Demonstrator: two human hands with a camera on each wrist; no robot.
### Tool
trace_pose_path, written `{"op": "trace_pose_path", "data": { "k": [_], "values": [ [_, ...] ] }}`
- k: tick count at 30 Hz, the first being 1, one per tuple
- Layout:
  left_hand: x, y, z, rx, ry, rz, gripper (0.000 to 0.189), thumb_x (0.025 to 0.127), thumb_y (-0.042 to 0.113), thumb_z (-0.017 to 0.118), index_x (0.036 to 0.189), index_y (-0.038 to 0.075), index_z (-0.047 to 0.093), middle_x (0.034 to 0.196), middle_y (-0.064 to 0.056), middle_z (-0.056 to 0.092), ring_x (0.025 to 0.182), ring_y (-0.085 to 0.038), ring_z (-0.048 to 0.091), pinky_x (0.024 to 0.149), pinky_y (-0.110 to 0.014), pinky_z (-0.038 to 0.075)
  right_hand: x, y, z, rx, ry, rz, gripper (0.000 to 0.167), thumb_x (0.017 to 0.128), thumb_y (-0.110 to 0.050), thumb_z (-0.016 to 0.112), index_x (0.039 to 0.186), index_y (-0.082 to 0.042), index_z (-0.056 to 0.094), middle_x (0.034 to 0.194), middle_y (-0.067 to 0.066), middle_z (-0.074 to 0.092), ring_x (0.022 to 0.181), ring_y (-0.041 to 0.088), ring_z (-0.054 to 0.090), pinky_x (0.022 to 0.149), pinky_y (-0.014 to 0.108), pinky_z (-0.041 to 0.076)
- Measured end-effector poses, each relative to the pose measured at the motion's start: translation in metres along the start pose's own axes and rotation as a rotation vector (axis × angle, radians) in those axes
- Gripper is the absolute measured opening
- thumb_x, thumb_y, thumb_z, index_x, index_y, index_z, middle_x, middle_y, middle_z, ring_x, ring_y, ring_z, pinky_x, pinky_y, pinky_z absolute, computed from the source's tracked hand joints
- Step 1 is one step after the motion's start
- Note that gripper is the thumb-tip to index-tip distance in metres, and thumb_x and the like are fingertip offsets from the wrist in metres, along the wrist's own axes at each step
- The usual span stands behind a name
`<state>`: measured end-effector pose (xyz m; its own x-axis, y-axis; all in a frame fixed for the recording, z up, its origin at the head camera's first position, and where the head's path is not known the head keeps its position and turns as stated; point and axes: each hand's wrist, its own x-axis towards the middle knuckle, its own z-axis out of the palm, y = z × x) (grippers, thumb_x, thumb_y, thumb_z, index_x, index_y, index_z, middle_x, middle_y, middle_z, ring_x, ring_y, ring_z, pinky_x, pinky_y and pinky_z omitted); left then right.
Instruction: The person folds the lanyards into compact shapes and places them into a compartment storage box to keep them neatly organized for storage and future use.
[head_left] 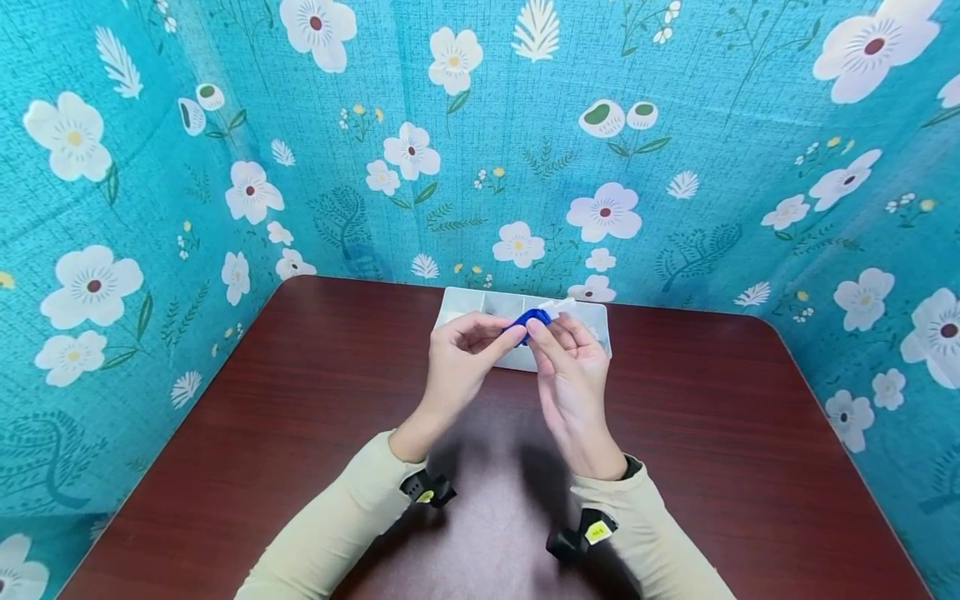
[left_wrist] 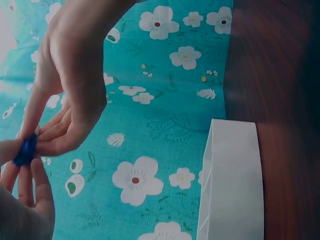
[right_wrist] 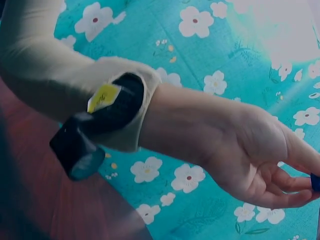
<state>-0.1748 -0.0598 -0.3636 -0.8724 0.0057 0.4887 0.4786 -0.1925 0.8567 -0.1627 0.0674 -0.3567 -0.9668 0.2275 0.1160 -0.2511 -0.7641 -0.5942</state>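
Observation:
Both hands meet over the tray in the head view, holding one small glossy blue bent piece (head_left: 535, 317) whose kind I cannot tell. My left hand (head_left: 459, 358) pinches its left end between thumb and fingers. From the other side, my right hand (head_left: 577, 371) grips it with thumb and bent fingers. A whitish piece (head_left: 557, 308) shows right behind the right fingertips. In the left wrist view the blue piece (left_wrist: 26, 150) is mostly covered by fingers of both hands. Only a sliver of it reaches the right wrist view, at the tips of the left hand (right_wrist: 260, 160).
A white divided tray (head_left: 517, 358) stands at the table's far edge beneath the hands, with pale contents partly hidden. The dark red-brown table (head_left: 690, 400) meets a teal floral cloth (head_left: 480, 167) at the back and sides. Black wrist cameras (head_left: 573, 542) sit on both forearms.

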Motion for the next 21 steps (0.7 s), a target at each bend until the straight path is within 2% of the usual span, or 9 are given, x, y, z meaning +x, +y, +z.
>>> {"op": "trace_pose_path", "data": {
  "k": [8,12,15,18,21],
  "values": [
    [0.004,0.003,-0.008,0.066,-0.095,-0.071,0.022,0.087,0.002,0.077,0.108,-0.003,0.074,0.096,-0.012,0.074,0.087,-0.020,0.071,0.080,-0.032,0.058,0.009,0.001,-0.005,-0.079,-0.030,-0.046,0.018,0.080,0.016,0.074,0.090,0.002,0.067,0.084,0.013,0.070,0.079,0.020,0.070,0.081,0.032,0.058],
    [0.007,0.005,-0.013,0.144,-0.141,-0.075,0.023,0.091,0.010,0.074,0.114,0.002,0.073,0.099,-0.005,0.074,0.090,-0.024,0.070,0.076,-0.028,0.057,0.013,-0.002,-0.007,-0.112,-0.036,-0.060,0.017,0.082,0.017,0.072,0.090,0.003,0.067,0.082,0.012,0.070,0.077,0.020,0.070,0.081,0.032,0.058],
    [0.011,0.005,-0.020,0.280,-0.145,-0.028,0.023,0.095,0.016,0.071,0.116,0.007,0.073,0.102,-0.001,0.074,0.091,-0.019,0.068,0.075,-0.029,0.057,0.016,-0.004,-0.008,-0.146,-0.040,-0.058,0.017,0.083,0.017,0.070,0.090,0.002,0.067,0.080,0.010,0.069,0.074,0.019,0.069,0.081,0.032,0.058],
    [0.014,0.004,-0.028,0.439,-0.129,0.040,0.022,0.096,0.016,0.069,0.117,0.011,0.072,0.106,0.001,0.073,0.094,-0.011,0.068,0.076,-0.032,0.059,0.019,-0.005,-0.011,-0.177,-0.036,-0.043,0.018,0.084,0.018,0.067,0.091,0.001,0.067,0.079,0.010,0.067,0.071,0.018,0.068,0.078,0.031,0.059],
    [0.018,0.000,-0.037,0.577,-0.108,0.109,0.022,0.097,0.010,0.066,0.119,0.009,0.069,0.110,-0.002,0.072,0.096,-0.012,0.067,0.076,-0.030,0.059,0.021,-0.005,-0.013,-0.182,-0.027,-0.029,0.022,0.084,0.020,0.066,0.089,-0.001,0.068,0.077,0.009,0.067,0.068,0.017,0.067,0.073,0.028,0.059]
  ]
}}
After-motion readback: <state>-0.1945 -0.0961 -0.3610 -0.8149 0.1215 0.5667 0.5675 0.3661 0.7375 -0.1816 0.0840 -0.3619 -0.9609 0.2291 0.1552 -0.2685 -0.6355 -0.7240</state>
